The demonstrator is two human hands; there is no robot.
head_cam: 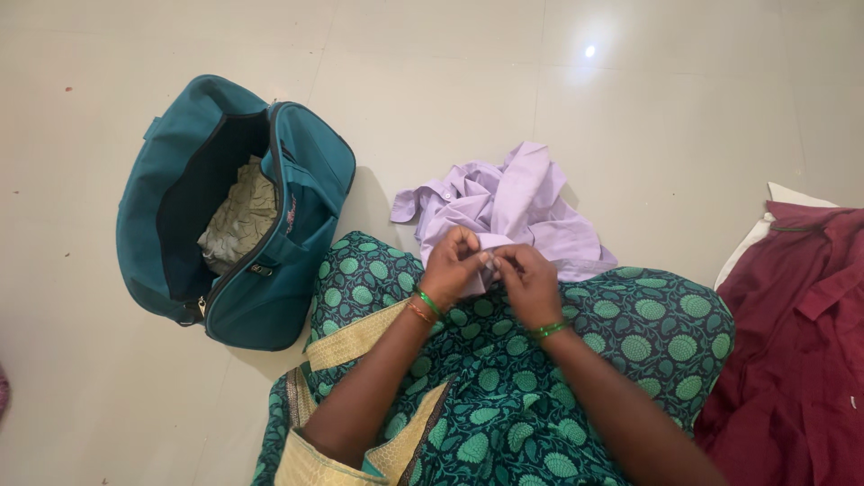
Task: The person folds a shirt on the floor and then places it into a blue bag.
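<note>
We sit on the pale tiled floor (558, 81) with a lilac shirt (513, 211) bunched just ahead of our knees, at about twelve o'clock from our hands. Both hands meet at its near edge: the left hand (453, 265) pinches a fold of the cloth between thumb and fingertips, and the right hand (531, 283) closes on the same edge right beside it, knuckles almost touching. Both are grasping the shirt, neither is loose.

We judge the shirt light and limp — thin woven cloth, smooth and matte, crumpled into soft ridges, with a collar or cuff showing toward ten o'clock. It should drape and slide rather than hold a shape, so a stiffer seam, the collar or the button edge looks the surest place to grip; the loose body would just sag.

At ten o'clock lies a teal zip bag (243, 216), unzipped, its padded sides slumped open around a pale patterned cloth (238, 220) inside. At three o'clock a maroon garment (801, 351) lies spread flat — heavier-looking, with a white cloth (787, 196) peeking from under it. Our lap is covered by a green-and-black printed sari (558, 378) with a gold border.
</note>
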